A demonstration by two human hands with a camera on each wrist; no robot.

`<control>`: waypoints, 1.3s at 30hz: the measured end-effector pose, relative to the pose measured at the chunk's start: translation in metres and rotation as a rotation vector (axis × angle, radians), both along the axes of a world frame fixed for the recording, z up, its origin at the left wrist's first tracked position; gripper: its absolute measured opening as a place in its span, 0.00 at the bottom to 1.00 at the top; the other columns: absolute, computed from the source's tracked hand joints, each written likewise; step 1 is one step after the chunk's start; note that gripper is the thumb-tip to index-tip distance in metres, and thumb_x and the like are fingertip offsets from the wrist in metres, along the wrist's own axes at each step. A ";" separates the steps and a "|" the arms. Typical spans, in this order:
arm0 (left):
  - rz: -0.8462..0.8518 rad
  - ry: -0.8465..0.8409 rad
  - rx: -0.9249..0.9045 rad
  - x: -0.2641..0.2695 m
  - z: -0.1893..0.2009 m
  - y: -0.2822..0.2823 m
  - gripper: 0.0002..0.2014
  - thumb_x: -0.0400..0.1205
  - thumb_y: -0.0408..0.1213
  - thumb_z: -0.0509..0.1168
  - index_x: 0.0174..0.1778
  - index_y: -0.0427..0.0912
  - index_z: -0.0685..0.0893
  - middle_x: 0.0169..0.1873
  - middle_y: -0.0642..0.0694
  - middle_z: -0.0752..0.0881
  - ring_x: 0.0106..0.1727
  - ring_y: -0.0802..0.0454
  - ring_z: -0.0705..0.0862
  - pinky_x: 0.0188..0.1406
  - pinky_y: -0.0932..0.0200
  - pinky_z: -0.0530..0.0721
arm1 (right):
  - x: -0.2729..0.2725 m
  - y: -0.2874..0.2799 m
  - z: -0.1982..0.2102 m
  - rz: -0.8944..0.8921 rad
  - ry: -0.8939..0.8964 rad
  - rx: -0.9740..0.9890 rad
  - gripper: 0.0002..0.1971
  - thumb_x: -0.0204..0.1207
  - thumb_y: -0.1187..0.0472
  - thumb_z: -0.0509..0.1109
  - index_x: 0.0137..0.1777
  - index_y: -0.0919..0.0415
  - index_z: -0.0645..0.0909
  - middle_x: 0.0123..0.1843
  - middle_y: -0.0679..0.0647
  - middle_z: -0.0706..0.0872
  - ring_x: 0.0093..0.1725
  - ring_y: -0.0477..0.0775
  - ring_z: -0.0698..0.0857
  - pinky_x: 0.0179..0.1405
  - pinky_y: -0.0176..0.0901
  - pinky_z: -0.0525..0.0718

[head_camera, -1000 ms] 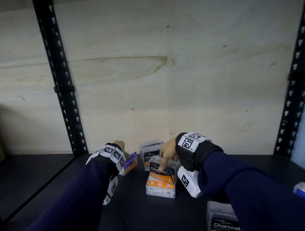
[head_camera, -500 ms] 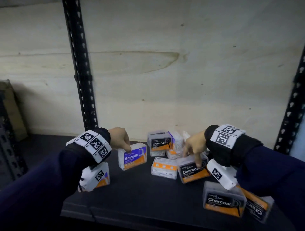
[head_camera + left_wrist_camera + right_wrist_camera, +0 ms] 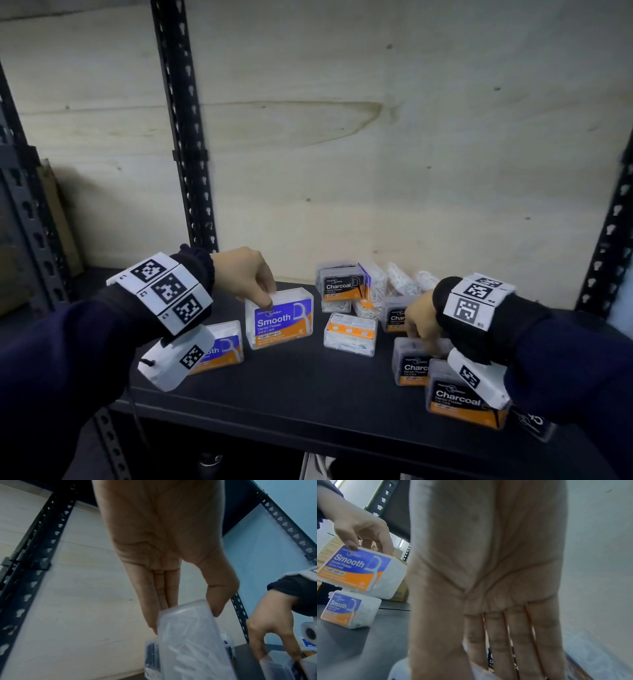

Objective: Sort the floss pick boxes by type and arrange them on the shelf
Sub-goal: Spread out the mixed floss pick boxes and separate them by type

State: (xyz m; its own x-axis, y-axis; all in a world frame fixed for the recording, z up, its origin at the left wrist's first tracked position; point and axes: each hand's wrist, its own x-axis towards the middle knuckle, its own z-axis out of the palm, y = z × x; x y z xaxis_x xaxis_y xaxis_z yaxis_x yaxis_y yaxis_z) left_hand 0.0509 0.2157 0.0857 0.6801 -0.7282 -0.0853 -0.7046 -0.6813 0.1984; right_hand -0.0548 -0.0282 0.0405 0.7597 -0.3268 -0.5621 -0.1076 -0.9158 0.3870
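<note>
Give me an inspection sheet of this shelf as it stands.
Surface: black shelf, plywood back panel.
Job's things: two Smooth boxes, one held, one on the shelf beside it; Charcoal boxes at right, nearest; one box lying label-up in the middle.
Clutter: loose floss picks at the back.
Grippers: left hand pinches the held Smooth box by its top; right hand fingers down on a Charcoal box, grasp unclear.
Cables: nothing seen.
Surroundings: black slotted uprights.
</note>
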 end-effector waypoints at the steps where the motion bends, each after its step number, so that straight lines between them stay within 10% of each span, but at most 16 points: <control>1: 0.007 0.005 0.005 0.000 0.000 0.004 0.16 0.75 0.37 0.71 0.58 0.38 0.86 0.44 0.49 0.87 0.45 0.55 0.83 0.55 0.60 0.85 | 0.000 0.001 0.000 -0.002 -0.017 0.001 0.21 0.71 0.61 0.73 0.66 0.61 0.81 0.47 0.51 0.81 0.46 0.51 0.78 0.42 0.39 0.76; 5: 0.026 0.018 0.002 0.001 -0.002 0.016 0.17 0.75 0.37 0.71 0.59 0.38 0.86 0.45 0.49 0.87 0.47 0.55 0.85 0.55 0.59 0.85 | -0.004 0.011 0.008 -0.003 -0.178 0.133 0.22 0.73 0.60 0.72 0.66 0.66 0.80 0.45 0.52 0.81 0.42 0.51 0.78 0.32 0.35 0.72; 13: 0.023 -0.025 0.061 0.001 -0.022 0.030 0.16 0.74 0.40 0.71 0.58 0.41 0.87 0.42 0.53 0.86 0.37 0.63 0.82 0.40 0.72 0.80 | -0.028 0.077 -0.030 0.065 -0.547 0.400 0.21 0.80 0.53 0.63 0.66 0.68 0.79 0.64 0.62 0.84 0.63 0.62 0.83 0.56 0.43 0.80; 19: 0.044 -0.031 0.142 0.001 -0.049 0.042 0.18 0.74 0.41 0.70 0.59 0.42 0.86 0.43 0.54 0.85 0.45 0.58 0.84 0.51 0.63 0.84 | -0.014 0.124 -0.103 -0.080 -0.673 0.569 0.29 0.84 0.49 0.53 0.80 0.65 0.60 0.82 0.62 0.63 0.82 0.59 0.60 0.80 0.49 0.58; 24: 0.076 -0.039 0.159 0.003 -0.066 0.048 0.18 0.75 0.40 0.69 0.61 0.41 0.84 0.55 0.47 0.88 0.45 0.58 0.80 0.40 0.74 0.77 | -0.002 0.128 -0.133 -0.110 -0.701 0.530 0.32 0.85 0.45 0.45 0.84 0.61 0.48 0.86 0.57 0.47 0.85 0.53 0.45 0.83 0.48 0.42; 32: 0.137 -0.075 0.136 0.006 -0.081 0.055 0.21 0.79 0.40 0.65 0.69 0.43 0.78 0.66 0.45 0.82 0.64 0.50 0.81 0.62 0.60 0.78 | -0.004 0.128 -0.135 -0.084 -0.688 0.510 0.31 0.85 0.45 0.44 0.84 0.61 0.47 0.86 0.56 0.45 0.86 0.52 0.45 0.83 0.48 0.41; 39: 0.088 -0.138 0.247 0.011 -0.071 0.050 0.23 0.79 0.46 0.65 0.71 0.48 0.76 0.72 0.51 0.76 0.71 0.53 0.76 0.71 0.59 0.75 | 0.009 0.119 -0.080 -0.166 -0.649 0.598 0.21 0.82 0.55 0.60 0.69 0.66 0.74 0.71 0.63 0.78 0.70 0.62 0.78 0.65 0.49 0.77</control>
State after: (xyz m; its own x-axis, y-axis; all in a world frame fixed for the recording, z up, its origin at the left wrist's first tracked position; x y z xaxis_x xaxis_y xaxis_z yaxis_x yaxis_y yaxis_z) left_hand 0.0622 0.2654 0.0150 0.7569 -0.6348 -0.1552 -0.6497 -0.7564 -0.0750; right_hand -0.0455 0.0908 -0.0398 0.9564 -0.2506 -0.1500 -0.2875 -0.8980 -0.3331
